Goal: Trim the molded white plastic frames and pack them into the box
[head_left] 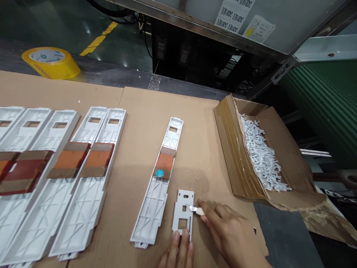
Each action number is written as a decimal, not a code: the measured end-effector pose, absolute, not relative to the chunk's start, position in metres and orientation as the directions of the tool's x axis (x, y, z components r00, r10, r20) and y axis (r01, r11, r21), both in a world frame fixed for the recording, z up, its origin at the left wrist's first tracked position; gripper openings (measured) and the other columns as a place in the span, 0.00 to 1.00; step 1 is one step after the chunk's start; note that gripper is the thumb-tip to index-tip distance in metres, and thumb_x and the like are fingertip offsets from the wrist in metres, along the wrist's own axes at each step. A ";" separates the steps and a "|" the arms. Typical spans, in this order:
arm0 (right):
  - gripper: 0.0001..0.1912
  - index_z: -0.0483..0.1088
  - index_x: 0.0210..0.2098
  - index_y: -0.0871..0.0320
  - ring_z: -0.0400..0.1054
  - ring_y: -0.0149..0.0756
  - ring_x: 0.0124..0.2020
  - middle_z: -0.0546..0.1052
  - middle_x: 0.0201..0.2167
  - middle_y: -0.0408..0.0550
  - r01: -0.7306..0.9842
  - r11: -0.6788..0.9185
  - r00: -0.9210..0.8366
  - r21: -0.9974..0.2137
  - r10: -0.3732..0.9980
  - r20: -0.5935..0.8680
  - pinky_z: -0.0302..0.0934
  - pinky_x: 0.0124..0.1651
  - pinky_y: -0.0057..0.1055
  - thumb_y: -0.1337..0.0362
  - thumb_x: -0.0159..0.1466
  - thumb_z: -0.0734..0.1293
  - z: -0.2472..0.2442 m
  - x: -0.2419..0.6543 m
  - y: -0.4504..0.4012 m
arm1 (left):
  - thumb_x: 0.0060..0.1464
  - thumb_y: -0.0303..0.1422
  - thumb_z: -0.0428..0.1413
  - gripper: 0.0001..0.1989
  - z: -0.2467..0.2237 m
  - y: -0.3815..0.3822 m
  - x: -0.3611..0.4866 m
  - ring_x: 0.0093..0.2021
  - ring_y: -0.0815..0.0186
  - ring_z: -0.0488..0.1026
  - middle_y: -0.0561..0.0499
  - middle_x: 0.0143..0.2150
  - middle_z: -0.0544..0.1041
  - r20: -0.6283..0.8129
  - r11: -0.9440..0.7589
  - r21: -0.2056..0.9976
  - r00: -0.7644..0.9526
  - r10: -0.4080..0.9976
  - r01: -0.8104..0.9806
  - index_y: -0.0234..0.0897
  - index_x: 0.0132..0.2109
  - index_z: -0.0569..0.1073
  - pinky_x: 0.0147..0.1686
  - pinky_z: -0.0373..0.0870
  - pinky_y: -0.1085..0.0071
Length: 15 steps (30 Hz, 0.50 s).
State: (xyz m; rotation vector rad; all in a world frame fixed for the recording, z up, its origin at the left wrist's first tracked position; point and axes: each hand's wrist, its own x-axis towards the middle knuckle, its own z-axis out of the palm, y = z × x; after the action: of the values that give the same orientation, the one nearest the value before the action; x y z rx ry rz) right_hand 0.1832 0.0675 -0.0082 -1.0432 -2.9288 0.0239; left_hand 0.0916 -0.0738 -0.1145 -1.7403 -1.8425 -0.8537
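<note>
While a cardboard sheet (pixel 145 108) spreads beneath everything, the white plastic bracket (pixel 179 219) lies just right of a long ribbed panel (pixel 152 212), its long axis pointing away from the person. The left hand (pixel 178 255) is nearer its lower end, fingers spread and pressing on it; the right hand (pixel 225 232) lies beside it, pinching a cream-handled craft knife (pixel 199 211) whose small steel blade touches the plastic.

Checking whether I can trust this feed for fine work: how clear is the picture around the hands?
Head view: the left hand and right hand look reasonably sharp; they cast soft shadows on the cardboard; glare streaks the floor top left; wide-angle distortion skews the white plastic panels at left.
</note>
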 end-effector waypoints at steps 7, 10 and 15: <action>0.25 0.71 0.43 0.55 0.69 0.34 0.22 0.75 0.27 0.47 0.637 0.770 -0.771 0.038 0.637 0.026 0.54 0.24 0.29 0.61 0.70 0.44 -0.008 0.182 0.066 | 0.54 0.24 0.48 0.09 -0.114 -0.071 0.092 0.56 0.59 0.64 0.46 0.57 0.67 0.720 0.010 0.134 -0.105 0.687 0.991 0.36 0.34 0.73 0.47 0.62 0.69; 0.25 0.71 0.42 0.55 0.67 0.34 0.21 0.75 0.26 0.47 0.647 0.760 -0.762 0.061 0.646 0.046 0.51 0.24 0.29 0.62 0.70 0.44 -0.010 0.182 0.063 | 0.55 0.24 0.47 0.11 -0.112 -0.071 0.091 0.56 0.59 0.64 0.47 0.54 0.71 0.723 -0.003 0.134 -0.096 0.684 0.991 0.36 0.34 0.73 0.43 0.63 0.70; 0.23 0.70 0.44 0.54 0.67 0.36 0.22 0.74 0.26 0.48 0.676 0.728 -0.736 0.114 0.675 0.047 0.49 0.24 0.30 0.63 0.69 0.45 -0.018 0.186 0.054 | 0.57 0.23 0.44 0.14 -0.101 -0.068 0.084 0.50 0.61 0.70 0.53 0.35 0.79 0.697 -0.020 0.086 -0.045 0.716 0.996 0.37 0.34 0.74 0.34 0.64 0.71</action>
State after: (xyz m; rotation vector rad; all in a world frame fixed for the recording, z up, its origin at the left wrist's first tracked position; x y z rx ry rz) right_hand 0.1855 0.0542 -0.0180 -1.1408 -2.9187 -0.1933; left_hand 0.0843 -0.0683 -0.1010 -1.7813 -1.8073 -0.8159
